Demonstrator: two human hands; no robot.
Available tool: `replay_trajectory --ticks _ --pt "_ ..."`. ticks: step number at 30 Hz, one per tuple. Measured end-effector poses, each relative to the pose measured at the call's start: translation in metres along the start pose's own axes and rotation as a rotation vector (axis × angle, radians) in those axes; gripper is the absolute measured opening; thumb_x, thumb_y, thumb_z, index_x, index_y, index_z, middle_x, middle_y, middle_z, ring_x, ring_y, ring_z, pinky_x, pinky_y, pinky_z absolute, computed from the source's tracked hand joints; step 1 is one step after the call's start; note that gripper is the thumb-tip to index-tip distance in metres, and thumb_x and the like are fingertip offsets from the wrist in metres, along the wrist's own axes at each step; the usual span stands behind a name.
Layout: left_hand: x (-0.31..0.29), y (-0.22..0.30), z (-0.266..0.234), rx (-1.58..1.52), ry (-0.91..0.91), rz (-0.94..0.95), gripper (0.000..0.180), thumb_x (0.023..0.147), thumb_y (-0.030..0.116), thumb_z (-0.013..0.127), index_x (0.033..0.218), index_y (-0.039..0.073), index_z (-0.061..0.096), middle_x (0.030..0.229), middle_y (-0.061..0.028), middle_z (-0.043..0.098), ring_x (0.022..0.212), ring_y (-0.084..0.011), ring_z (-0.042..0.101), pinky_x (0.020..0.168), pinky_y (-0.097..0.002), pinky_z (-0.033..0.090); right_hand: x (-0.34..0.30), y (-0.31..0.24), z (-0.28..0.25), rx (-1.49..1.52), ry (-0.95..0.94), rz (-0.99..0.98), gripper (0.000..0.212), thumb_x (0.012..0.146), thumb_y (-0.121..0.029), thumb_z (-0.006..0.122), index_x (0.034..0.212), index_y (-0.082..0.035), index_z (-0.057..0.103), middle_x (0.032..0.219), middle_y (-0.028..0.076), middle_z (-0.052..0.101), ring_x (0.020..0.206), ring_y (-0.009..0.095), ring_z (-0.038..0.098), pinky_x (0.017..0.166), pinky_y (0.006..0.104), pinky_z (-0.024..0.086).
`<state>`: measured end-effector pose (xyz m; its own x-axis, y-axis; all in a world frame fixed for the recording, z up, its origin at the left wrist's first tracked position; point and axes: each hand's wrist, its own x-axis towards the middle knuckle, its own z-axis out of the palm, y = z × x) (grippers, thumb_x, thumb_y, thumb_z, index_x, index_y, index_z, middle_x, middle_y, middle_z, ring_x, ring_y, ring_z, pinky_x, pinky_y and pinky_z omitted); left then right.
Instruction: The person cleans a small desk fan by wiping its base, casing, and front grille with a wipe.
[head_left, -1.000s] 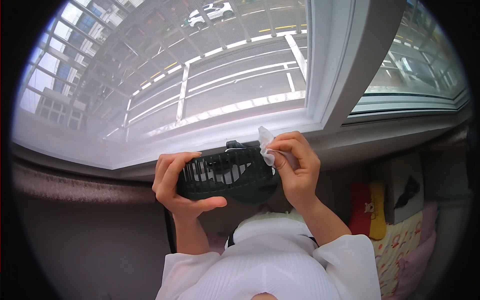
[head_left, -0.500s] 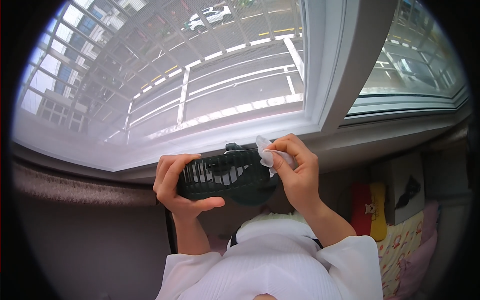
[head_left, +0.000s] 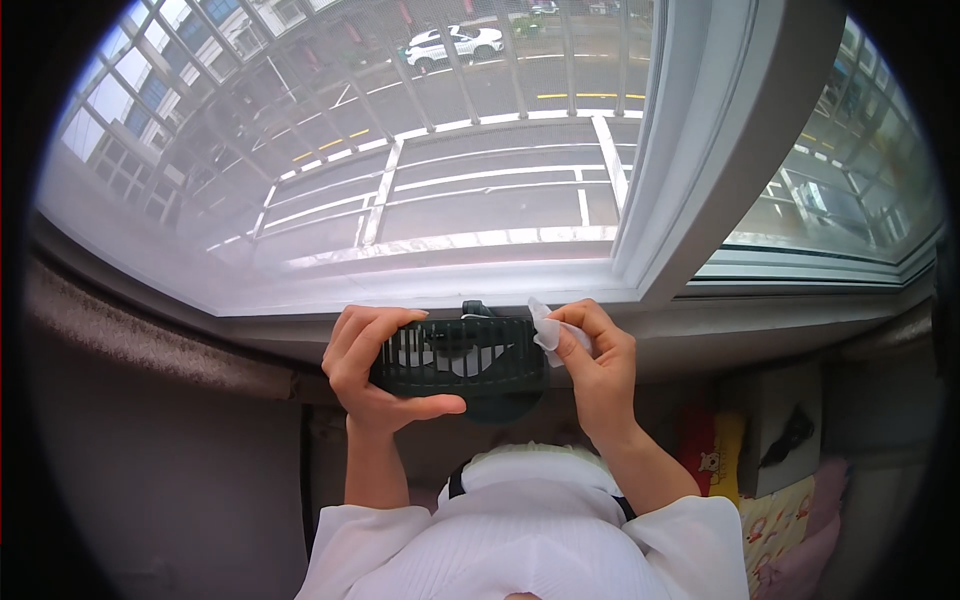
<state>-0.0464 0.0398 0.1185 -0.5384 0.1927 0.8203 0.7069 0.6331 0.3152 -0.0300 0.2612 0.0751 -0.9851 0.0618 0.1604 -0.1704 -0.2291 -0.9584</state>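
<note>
My left hand [head_left: 368,368] is closed round the left end of a small dark green fan [head_left: 465,385] with a slatted casing, its thumb along the near lower edge and fingers over the far edge. Pale parts show between the slats, and a rounded part juts out below. A dark piece with a thin light loop [head_left: 480,310] sticks up at its far side. Between the thumb and fingers of my right hand [head_left: 605,370] a crumpled white wipe [head_left: 545,335] is pinched. It touches or nearly touches the fan's right end; I cannot tell which.
Right beyond my hands runs a windowsill [head_left: 680,325] under a white-framed window [head_left: 690,170] with bars outside. At the right stand a grey box [head_left: 790,390] bearing a dark object, a red and yellow cushion [head_left: 715,455] and patterned bedding [head_left: 785,530]. A rolled brownish fabric edge [head_left: 150,350] lies left.
The view has shifted, so the window scene sits differently. The fan now sits more level, and the wipe has moved from its upper right corner to its right end. Both hands keep their holds.
</note>
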Motion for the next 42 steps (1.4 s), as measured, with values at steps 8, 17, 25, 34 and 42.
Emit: replay_trajectory --ticks 8,17,25,34,42 --pt "0.001 0.0 -0.003 -0.022 -0.025 -0.049 0.077 0.045 0.059 0.09 0.089 0.0 0.07 0.081 -0.0077 0.067 0.074 -0.022 0.062 0.068 -0.0322 0.05 -0.03 0.013 -0.025 0.066 -0.22 0.007 0.005 0.089 -0.004 0.064 0.092 0.0 0.066 0.092 0.003 0.059 0.084 0.014 0.055 0.074 0.0243 0.044" --pt "0.0 -0.003 0.0 -0.025 0.005 -0.131 0.082 0.047 0.064 0.087 0.092 -0.002 0.07 0.084 -0.009 0.068 0.075 -0.0216 0.063 0.07 -0.0311 0.05 -0.024 0.036 -0.028 0.318 -0.022 0.021 0.008 0.093 -0.004 0.061 0.102 -0.002 0.063 0.111 0.005 0.059 0.099 0.012 0.054 0.09 0.0248 0.043" --pt "-0.004 0.001 -0.001 -0.032 0.048 -0.237 0.092 0.049 0.078 0.078 0.087 -0.005 0.067 0.08 -0.0098 0.065 0.075 -0.0214 0.062 0.069 -0.0301 0.049 -0.01 0.037 -0.016 0.425 -0.226 0.174 0.012 0.09 -0.006 0.067 0.098 -0.004 0.058 0.093 0.001 0.058 0.082 0.006 0.054 0.071 0.0203 0.046" --pt "-0.011 0.007 -0.001 -0.013 0.063 -0.246 0.096 0.049 0.081 0.076 0.091 -0.004 0.066 0.082 -0.0096 0.064 0.074 -0.0201 0.06 0.067 -0.0292 0.047 0.009 0.026 -0.008 0.294 -0.17 0.171 0.013 0.088 -0.006 0.065 0.092 -0.004 0.054 0.085 0.001 0.059 0.077 0.006 0.056 0.068 0.022 0.047" --pt "-0.011 0.006 -0.003 -0.004 0.04 -0.181 0.095 0.048 0.08 0.077 0.091 -0.004 0.066 0.081 -0.0096 0.064 0.074 -0.0202 0.06 0.067 -0.029 0.047 0.002 0.013 -0.014 0.355 -0.245 0.327 0.017 0.085 -0.005 0.064 0.097 -0.007 0.053 0.089 0.0 0.056 0.08 0.007 0.053 0.072 0.0223 0.045"
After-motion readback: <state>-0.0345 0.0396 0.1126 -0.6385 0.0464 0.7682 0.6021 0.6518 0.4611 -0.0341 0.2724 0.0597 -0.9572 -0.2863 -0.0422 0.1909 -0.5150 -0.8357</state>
